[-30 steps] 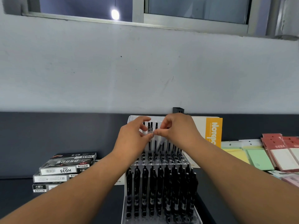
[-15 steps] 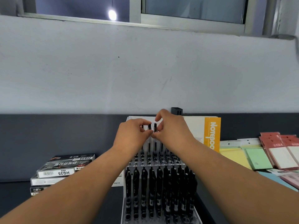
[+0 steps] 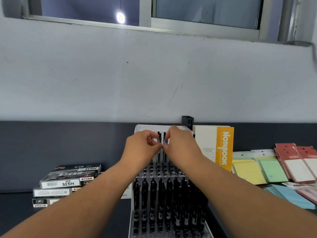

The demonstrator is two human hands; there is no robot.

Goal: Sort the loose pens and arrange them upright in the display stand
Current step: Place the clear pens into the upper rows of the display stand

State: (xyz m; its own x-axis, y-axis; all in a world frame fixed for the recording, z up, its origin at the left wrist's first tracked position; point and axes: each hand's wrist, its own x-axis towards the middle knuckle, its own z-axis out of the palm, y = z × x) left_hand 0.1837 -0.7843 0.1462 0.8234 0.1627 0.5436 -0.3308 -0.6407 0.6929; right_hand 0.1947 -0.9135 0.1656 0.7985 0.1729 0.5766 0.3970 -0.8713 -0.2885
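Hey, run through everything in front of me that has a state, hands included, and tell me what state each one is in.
left hand: fingers curled, pinching the clear pens.
right hand: fingers curled, pinching the same pens.
clear pens: upright in the stand's back rows.
black pens: upright, filling the front rows.
display stand: middle holes empty.
notebook: closed, standing upright.
pen boxes: closed, stacked flat.

Head-worn view, forward-down, close over display stand (image 3: 158, 173)

"HQ35" on stacked pen boxes (image 3: 68, 179), "Notebook" on orange notebook (image 3: 224, 148)
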